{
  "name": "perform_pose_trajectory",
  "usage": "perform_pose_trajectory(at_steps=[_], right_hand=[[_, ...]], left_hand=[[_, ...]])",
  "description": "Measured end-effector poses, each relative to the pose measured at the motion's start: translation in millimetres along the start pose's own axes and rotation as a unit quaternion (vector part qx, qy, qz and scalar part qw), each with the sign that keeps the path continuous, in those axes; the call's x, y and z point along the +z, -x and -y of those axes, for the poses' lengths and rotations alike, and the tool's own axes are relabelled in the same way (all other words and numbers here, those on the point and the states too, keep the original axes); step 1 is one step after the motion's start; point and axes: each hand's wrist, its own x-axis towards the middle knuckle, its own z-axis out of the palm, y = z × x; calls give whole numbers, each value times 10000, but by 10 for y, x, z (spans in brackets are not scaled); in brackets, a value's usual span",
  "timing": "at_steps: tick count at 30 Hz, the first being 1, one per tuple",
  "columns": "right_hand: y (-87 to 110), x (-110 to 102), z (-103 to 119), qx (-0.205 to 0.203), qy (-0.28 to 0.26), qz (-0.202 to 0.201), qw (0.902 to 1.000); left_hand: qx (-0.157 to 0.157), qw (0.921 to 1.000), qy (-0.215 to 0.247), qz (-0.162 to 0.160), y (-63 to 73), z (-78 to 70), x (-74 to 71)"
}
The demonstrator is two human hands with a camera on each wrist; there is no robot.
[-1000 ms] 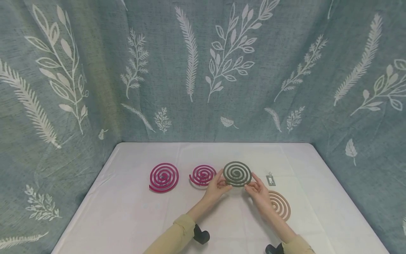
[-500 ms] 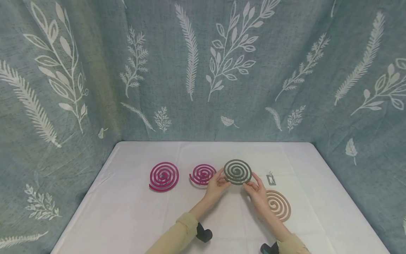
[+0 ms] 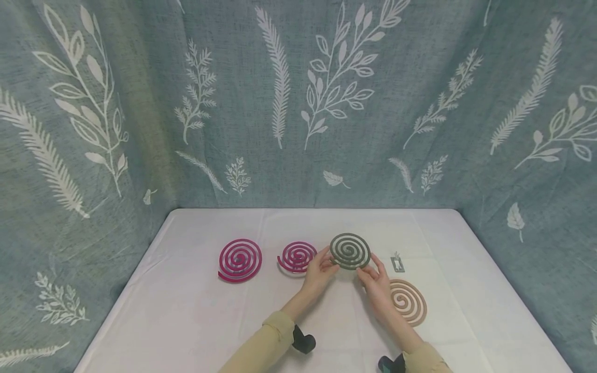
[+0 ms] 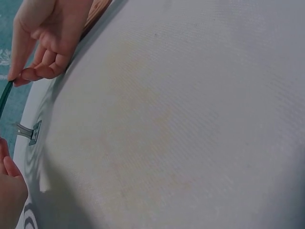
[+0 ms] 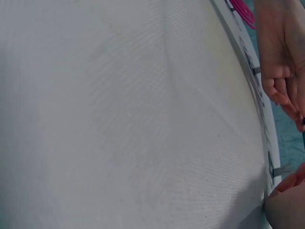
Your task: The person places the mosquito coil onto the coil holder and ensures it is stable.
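In the head view, a dark green mosquito coil (image 3: 350,251) is held above the white table, tilted towards me. My left hand (image 3: 319,273) pinches its left edge. The right edge is pinched by my right hand (image 3: 379,286), thumb at the near side. Only a sliver of the green coil (image 4: 5,95) shows at the border of the left wrist view. Left of the hands, a magenta coil (image 3: 298,257) sits raised off the cloth, partly behind my left fingers. A second magenta coil (image 3: 240,260) stands farther left. A brown coil (image 3: 408,303) lies flat beside my right forearm.
A small metal coil stand (image 3: 398,263) lies on the table right of my right hand. White cloth covers the table (image 3: 196,321). Leaf-patterned blue-green curtains (image 3: 289,176) rise behind it and at both sides. Dark wrist mounts (image 3: 304,342) hang below the sleeves.
The green coil has risen slightly in the head view, still between both hands. My right hand and forearm have shifted a little left, uncovering more of the brown coil.
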Motion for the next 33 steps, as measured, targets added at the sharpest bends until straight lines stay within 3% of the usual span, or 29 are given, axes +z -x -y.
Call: perform_pose_trajectory(at_steps=[15,22,28,33], right_hand=[[-79,-24,44,-263,-21,-75,9996],[-110,-8,39,-95,10,-144,9999],[-80,11,97,-63,-33,-133,9999],[-122,10,29,-155,-119,-85,9998]], left_hand=[[-192,9996,-12,-194,-60,-27,15],[-65,9997,90,-211,31,-253,19],[-87,9994,133,-300,54,-278,39],[-162,9994,-145,-262,107,-374,32]])
